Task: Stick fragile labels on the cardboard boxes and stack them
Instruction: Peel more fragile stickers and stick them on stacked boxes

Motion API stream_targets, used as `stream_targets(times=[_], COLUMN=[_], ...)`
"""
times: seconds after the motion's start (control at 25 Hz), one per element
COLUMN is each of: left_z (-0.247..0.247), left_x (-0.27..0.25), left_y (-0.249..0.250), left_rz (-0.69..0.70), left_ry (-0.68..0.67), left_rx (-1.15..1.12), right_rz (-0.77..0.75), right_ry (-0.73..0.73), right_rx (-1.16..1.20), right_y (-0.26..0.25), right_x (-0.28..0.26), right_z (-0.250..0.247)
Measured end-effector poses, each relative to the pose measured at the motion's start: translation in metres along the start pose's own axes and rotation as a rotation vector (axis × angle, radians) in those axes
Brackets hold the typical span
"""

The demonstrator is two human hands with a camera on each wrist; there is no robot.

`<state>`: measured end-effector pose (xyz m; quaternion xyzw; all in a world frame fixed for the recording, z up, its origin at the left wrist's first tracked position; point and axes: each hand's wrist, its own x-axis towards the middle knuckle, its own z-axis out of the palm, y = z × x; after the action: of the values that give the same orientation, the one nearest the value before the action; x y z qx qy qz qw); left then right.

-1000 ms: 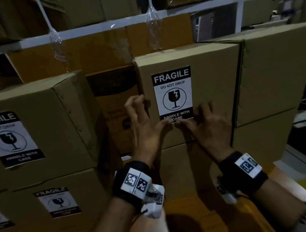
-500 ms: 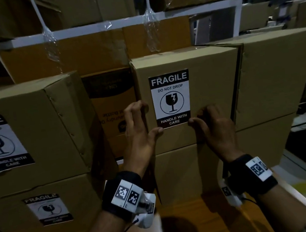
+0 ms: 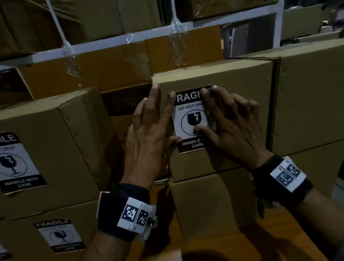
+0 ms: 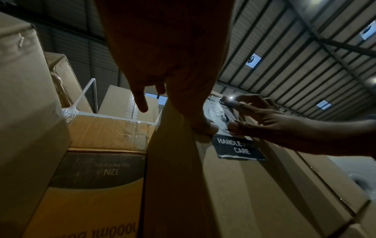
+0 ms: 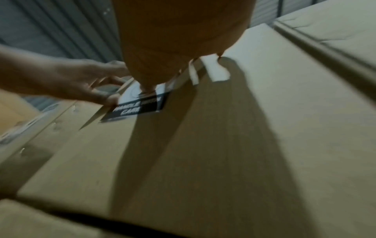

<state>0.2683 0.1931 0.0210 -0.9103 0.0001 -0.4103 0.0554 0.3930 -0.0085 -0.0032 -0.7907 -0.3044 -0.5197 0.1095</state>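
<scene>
Fragile label on front of top middle box. Left hand and right hand both flat, fingers straight, pressing label, gripping nothing. Box sits on another box. Labelled stack left. White shelf rail above, ribbed warehouse roof overhead.

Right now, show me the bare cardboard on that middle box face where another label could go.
Bare patches on the middle box: the strip right of the fragile label, up to the box's right edge, and the band below the label. Crowded: the label itself, pressed by the left hand and right hand.
</scene>
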Motion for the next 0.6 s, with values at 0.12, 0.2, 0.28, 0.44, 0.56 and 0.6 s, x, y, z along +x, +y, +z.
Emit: stream_targets(times=[0.12, 0.2, 0.28, 0.44, 0.56, 0.6], left_z=[0.011, 0.012, 0.007, -0.002, 0.0, 0.0], left_x=[-0.007, -0.01, -0.01, -0.005, -0.008, -0.01], left_y=[-0.006, -0.005, -0.004, 0.0, 0.002, 0.0], left_rz=[-0.037, -0.036, 0.023, 0.039, 0.014, 0.01], left_ry=[-0.011, -0.004, -0.048, -0.022, -0.059, -0.068], left_rx=[-0.058, -0.148, -0.16, 0.127, 0.114, 0.117], right_rz=[0.119, 0.102, 0.002, 0.105, 0.203, 0.139], right_ry=[-0.011, -0.001, -0.011, -0.096, -0.074, -0.076], right_rx=[0.01, 0.01, -0.004, -0.019, 0.067, 0.067], right_y=[0.009, 0.005, -0.004, -0.007, -0.015, -0.018], right_x=[-0.004, -0.002, 0.003, 0.002, -0.012, -0.013], right_z=[-0.008, -0.014, -0.015, -0.011, -0.008, -0.008])
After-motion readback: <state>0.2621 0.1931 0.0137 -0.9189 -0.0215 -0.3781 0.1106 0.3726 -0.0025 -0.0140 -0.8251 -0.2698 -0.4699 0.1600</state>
